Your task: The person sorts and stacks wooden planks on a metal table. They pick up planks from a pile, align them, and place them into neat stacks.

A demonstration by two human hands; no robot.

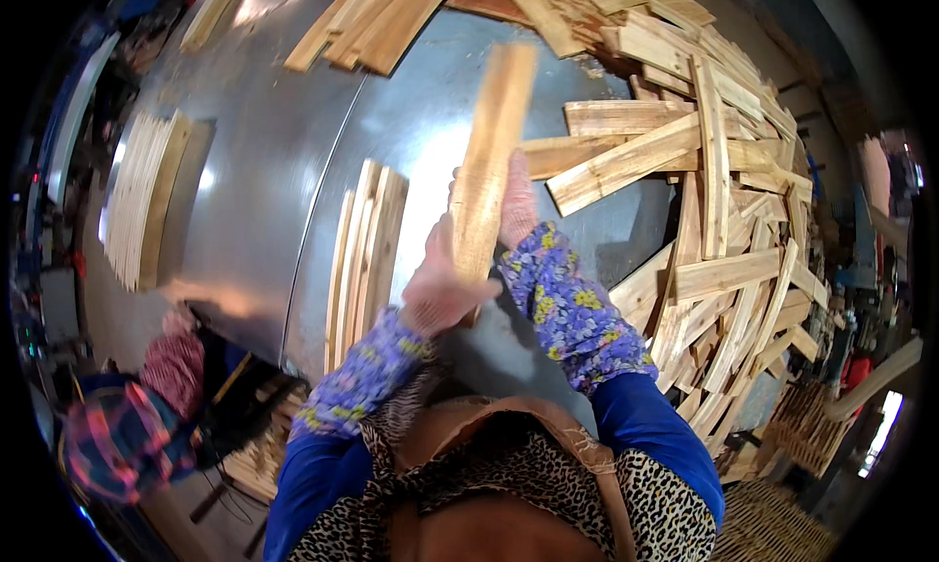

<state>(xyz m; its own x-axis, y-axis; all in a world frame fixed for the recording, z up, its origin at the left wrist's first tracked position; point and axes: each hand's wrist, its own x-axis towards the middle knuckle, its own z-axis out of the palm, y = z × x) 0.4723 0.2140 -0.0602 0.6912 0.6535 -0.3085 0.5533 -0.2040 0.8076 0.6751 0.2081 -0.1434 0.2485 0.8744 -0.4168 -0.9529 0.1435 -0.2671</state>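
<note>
And there's the plank [485, 161], up in both hands: left fingers [440, 249] clamped round its near end, right fingers [516, 185] gripping its right edge! Left of the fingers, a small group of boards [389, 229] and a neat stack [164, 205] farther out; right, a big jumbled heap [729, 273]. Plenty left loose, I'd judge!

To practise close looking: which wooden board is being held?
The board between the left hand and right hand; neither hand is around the table's other boards.
</note>
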